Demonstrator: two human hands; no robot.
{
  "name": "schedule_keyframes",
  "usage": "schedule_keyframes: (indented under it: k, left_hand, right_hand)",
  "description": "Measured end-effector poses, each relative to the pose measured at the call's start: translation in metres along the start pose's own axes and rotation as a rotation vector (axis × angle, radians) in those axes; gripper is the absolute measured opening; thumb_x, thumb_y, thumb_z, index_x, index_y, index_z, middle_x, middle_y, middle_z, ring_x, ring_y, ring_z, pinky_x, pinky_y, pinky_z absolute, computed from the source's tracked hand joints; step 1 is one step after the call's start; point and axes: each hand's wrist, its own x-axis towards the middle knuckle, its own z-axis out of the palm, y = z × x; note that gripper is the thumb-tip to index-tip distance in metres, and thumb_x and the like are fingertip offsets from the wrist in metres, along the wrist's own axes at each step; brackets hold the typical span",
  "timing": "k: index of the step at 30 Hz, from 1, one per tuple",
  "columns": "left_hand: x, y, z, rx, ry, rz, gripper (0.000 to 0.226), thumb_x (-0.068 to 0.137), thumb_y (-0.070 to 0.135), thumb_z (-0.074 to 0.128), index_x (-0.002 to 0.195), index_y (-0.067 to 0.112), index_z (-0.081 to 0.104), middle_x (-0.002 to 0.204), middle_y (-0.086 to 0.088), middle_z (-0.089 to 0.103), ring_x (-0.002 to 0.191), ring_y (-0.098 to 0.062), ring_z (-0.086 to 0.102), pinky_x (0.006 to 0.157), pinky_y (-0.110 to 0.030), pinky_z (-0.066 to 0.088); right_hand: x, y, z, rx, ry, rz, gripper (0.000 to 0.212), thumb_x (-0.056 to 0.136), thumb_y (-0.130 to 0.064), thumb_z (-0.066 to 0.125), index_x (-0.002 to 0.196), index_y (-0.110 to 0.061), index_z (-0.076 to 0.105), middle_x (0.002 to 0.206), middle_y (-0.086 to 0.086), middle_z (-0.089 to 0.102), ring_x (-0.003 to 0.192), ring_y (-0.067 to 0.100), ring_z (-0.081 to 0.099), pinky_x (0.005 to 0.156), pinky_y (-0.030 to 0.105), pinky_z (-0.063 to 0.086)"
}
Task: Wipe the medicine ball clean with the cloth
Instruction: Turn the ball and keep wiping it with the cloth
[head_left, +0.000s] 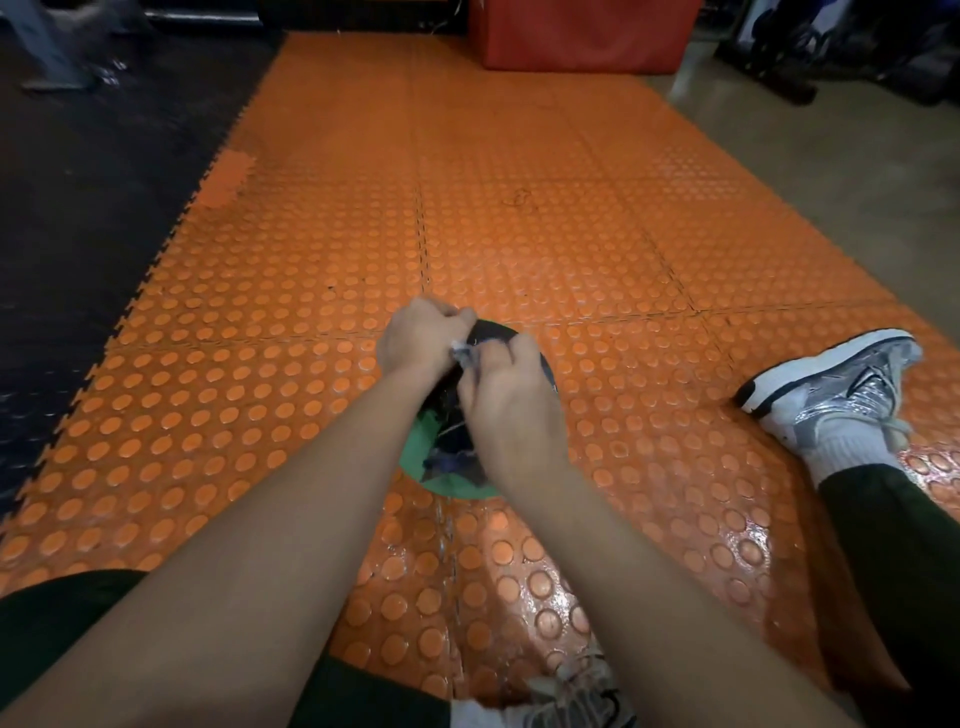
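Beneath both hands, on the orange studded mat (519, 234), the medicine ball (441, 480) sits mostly hidden. The left hand (415, 338) and right hand (506, 400) each curl round the cloth (464, 355), bunched between them. Uneven pressure could roll the ball away.

- I count one medicine ball (457, 457), green and dark.
- One cloth (464, 355).
- Two hands: left hand (418, 338), right hand (506, 400).
- Two sneakers: one (836, 382), another (571, 696).
- One red box (582, 34).
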Motion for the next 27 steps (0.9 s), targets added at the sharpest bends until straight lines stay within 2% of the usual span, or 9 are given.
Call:
schedule_keyframes:
  k: [4, 8, 11, 14, 18, 19, 22, 25, 27]
  left_hand:
    - [-0.005, -0.002, 0.001, -0.003, 0.035, 0.052, 0.031, 0.088, 0.041, 0.051, 0.101, 0.024, 0.073, 0.102, -0.010, 0.070, 0.096, -0.032, 0.062, 0.069, -0.029, 0.043]
    - [-0.006, 0.002, 0.004, -0.006, 0.023, 0.038, 0.028, 0.090, 0.041, 0.050, 0.089, 0.025, 0.072, 0.087, -0.009, 0.067, 0.081, -0.030, 0.062, 0.065, -0.031, 0.046]
    - [0.004, 0.002, 0.002, -0.008, 0.015, -0.068, 0.032, 0.087, 0.040, 0.051, 0.072, 0.016, 0.067, 0.069, -0.006, 0.060, 0.072, -0.028, 0.058, 0.055, -0.027, 0.035]
    - [0.009, 0.001, -0.001, -0.018, -0.004, -0.103, 0.039, 0.086, 0.039, 0.052, 0.058, 0.013, 0.056, 0.059, -0.003, 0.054, 0.065, -0.028, 0.053, 0.050, -0.027, 0.031]
    - [0.012, 0.004, -0.002, -0.032, -0.019, -0.096, 0.032, 0.083, 0.036, 0.055, 0.064, 0.012, 0.061, 0.066, -0.005, 0.057, 0.069, -0.027, 0.055, 0.053, -0.027, 0.033]
    - [0.013, 0.004, -0.002, -0.032, -0.017, -0.101, 0.031, 0.084, 0.037, 0.055, 0.067, 0.012, 0.063, 0.071, -0.006, 0.058, 0.072, -0.027, 0.055, 0.057, -0.027, 0.034]
    - [0.015, -0.004, -0.003, -0.032, -0.020, -0.077, 0.031, 0.085, 0.038, 0.054, 0.073, 0.012, 0.065, 0.080, -0.009, 0.060, 0.081, -0.029, 0.056, 0.064, -0.029, 0.037]
    - [0.016, -0.005, -0.011, 0.040, -0.069, 0.034, 0.028, 0.090, 0.029, 0.049, 0.078, 0.010, 0.067, 0.087, -0.014, 0.064, 0.093, -0.034, 0.060, 0.064, -0.031, 0.040]
    - [0.017, 0.004, -0.016, 0.109, -0.075, 0.133, 0.029, 0.094, 0.022, 0.047, 0.113, 0.013, 0.066, 0.118, -0.016, 0.063, 0.114, -0.035, 0.055, 0.084, -0.035, 0.044]
  right_hand:
    - [0.059, 0.028, -0.008, -0.014, -0.125, 0.135, 0.017, 0.095, -0.009, 0.039, 0.096, -0.005, 0.056, 0.102, 0.014, 0.054, 0.096, 0.029, 0.053, 0.067, 0.029, 0.034]
    - [0.092, 0.035, -0.003, -0.060, -0.252, 0.262, 0.024, 0.092, -0.001, 0.041, 0.104, 0.003, 0.062, 0.109, 0.019, 0.061, 0.096, 0.032, 0.058, 0.065, 0.030, 0.040]
    - [0.082, 0.029, 0.000, 0.069, -0.161, 0.308, 0.035, 0.096, -0.023, 0.037, 0.107, 0.000, 0.061, 0.113, 0.020, 0.057, 0.099, 0.036, 0.055, 0.072, 0.037, 0.040]
    - [0.055, 0.019, 0.011, -0.009, -0.002, 0.189, 0.036, 0.097, -0.027, 0.037, 0.109, -0.002, 0.060, 0.115, 0.017, 0.050, 0.100, 0.035, 0.052, 0.079, 0.037, 0.040]
    - [0.008, 0.014, 0.019, 0.084, 0.268, -0.057, 0.029, 0.085, -0.024, 0.045, 0.082, -0.001, 0.063, 0.079, 0.017, 0.051, 0.064, 0.033, 0.054, 0.051, 0.031, 0.042]
    - [-0.004, 0.014, 0.021, 0.140, 0.257, -0.120, 0.030, 0.084, -0.025, 0.044, 0.080, -0.001, 0.062, 0.076, 0.015, 0.049, 0.060, 0.030, 0.052, 0.048, 0.029, 0.040]
    - [-0.032, 0.013, 0.020, 0.352, -0.014, -0.207, 0.030, 0.089, -0.028, 0.047, 0.083, -0.004, 0.064, 0.076, 0.007, 0.044, 0.066, 0.018, 0.047, 0.056, 0.028, 0.037]
    - [-0.018, 0.029, -0.001, 0.573, -0.114, -0.007, 0.016, 0.089, -0.022, 0.057, 0.082, -0.012, 0.067, 0.076, -0.002, 0.054, 0.069, 0.005, 0.047, 0.062, 0.024, 0.035]
    - [0.009, 0.040, -0.020, 0.863, -0.016, 0.278, 0.010, 0.088, -0.016, 0.060, 0.080, -0.017, 0.066, 0.074, -0.005, 0.062, 0.067, 0.006, 0.054, 0.063, 0.023, 0.042]
